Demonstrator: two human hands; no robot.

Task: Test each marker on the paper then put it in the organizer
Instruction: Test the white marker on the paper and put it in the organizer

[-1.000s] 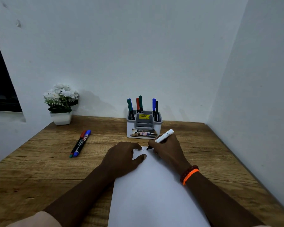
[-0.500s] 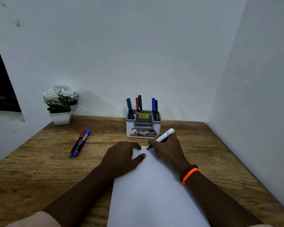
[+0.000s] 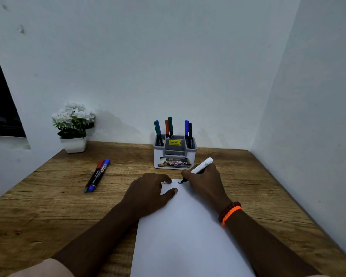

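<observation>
The right hand (image 3: 205,179) is pinching the white marker (image 3: 200,166), tip on the paper (image 3: 188,232) — barrel slanting up toward the organizer (image 3: 174,154) just beyond (nearer this hand). The left hand (image 3: 148,193) is pressing the sheet, fingers loosely bent.

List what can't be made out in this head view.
- Paper: near edge cut off by the frame's bottom; far left corner hidden under the left hand.
- White marker: barrel middle hidden by the right hand.
- Organizer label print: too small to read fully.
</observation>
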